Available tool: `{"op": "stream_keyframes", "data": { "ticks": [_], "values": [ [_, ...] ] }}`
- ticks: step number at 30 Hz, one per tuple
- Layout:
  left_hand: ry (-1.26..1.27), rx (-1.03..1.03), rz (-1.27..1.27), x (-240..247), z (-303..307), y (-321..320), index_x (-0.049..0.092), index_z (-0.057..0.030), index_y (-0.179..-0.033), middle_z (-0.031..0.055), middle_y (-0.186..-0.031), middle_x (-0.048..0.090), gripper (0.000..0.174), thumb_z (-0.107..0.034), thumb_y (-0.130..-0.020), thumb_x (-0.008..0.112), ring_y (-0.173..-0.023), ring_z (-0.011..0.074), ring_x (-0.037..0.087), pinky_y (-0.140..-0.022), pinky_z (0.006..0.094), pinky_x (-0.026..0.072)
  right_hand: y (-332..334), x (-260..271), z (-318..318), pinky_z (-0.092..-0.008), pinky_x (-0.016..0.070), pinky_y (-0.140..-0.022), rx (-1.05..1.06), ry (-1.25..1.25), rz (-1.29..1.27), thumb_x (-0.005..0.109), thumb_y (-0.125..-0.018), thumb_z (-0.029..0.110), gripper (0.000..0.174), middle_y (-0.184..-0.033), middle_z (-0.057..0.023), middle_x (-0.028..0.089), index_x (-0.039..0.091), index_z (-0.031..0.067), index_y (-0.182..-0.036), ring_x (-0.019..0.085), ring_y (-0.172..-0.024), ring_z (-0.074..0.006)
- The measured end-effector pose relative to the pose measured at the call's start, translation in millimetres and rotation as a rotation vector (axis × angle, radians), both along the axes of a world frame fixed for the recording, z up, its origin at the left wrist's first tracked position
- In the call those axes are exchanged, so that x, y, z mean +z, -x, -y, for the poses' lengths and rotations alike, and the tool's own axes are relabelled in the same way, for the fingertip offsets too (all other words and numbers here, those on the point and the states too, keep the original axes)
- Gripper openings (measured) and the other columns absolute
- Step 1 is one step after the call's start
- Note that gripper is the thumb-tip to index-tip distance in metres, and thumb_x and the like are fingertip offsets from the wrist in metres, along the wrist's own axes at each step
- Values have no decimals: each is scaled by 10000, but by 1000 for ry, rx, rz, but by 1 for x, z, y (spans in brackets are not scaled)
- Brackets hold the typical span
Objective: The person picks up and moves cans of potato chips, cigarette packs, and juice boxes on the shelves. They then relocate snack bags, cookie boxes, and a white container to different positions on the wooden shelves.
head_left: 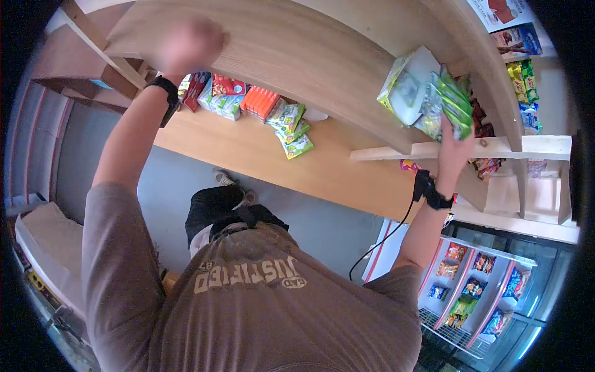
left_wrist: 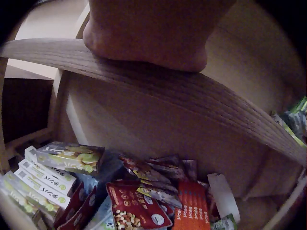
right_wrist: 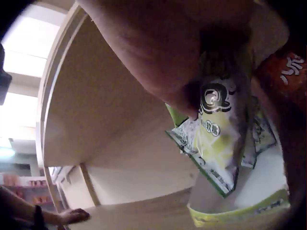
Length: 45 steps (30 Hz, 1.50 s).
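Observation:
My right hand point(head_left: 455, 149) grips several green snack packets point(head_left: 455, 102) at the white and yellow-green box point(head_left: 396, 87) on the upper shelf. The right wrist view shows the thumb side of this hand point(right_wrist: 177, 52) against a green and silver packet point(right_wrist: 218, 129), with the box's rim point(right_wrist: 240, 213) below it; the other fingers are hidden. My left hand point(head_left: 192, 46), blurred in the head view, rests on the wooden shelf point(head_left: 279, 49). From the right wrist view, the same hand point(right_wrist: 74, 216) lies with fingers extended; the left wrist view shows its heel point(left_wrist: 148, 52) over the shelf edge.
Below the shelf stand a red nut bag point(left_wrist: 134, 206), orange packs point(head_left: 259, 102) and loose green packets point(head_left: 294, 139) on a lower wooden surface point(head_left: 328, 167). A wooden divider point(head_left: 427, 149) lies near my right wrist. A rack of snack bags point(head_left: 465, 285) is at the lower right.

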<state>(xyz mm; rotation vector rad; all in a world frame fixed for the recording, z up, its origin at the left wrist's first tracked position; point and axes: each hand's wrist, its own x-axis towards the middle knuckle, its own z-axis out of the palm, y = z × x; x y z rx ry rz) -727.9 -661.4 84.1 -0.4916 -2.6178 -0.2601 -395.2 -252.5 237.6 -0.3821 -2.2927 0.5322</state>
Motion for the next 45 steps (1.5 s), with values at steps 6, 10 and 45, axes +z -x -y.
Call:
{"op": "stream_keyframes", "data": {
  "ticks": [6,10,45],
  "values": [
    [0,25,42,-1,-1,1,545,-72,-1120,120,-1164,543,546,-540,-858,440,-1125,301,482,-978,433,345,-57,-5,61,-295,437,-853,-127,347,-170,667,-793,33,301,-1018,-97,629,573,-52,-1066,569,-940,-150],
    [-2,17,46,-4,-1,3,537,-75,-1136,122,-1178,539,552,-543,-859,441,-1133,308,478,-975,436,347,-88,-59,72,-307,446,-868,-52,476,-82,678,-761,-16,381,-1074,-107,607,550,-50,-1118,573,-962,-159],
    [-36,24,3,-4,-2,3,547,-95,-1127,129,-1171,542,511,-519,-854,466,-1120,315,486,-971,439,352,60,-392,58,-393,456,-897,-164,655,475,790,-659,259,844,-1146,-189,565,317,-27,-1296,541,-1075,-298]
  ]
}}
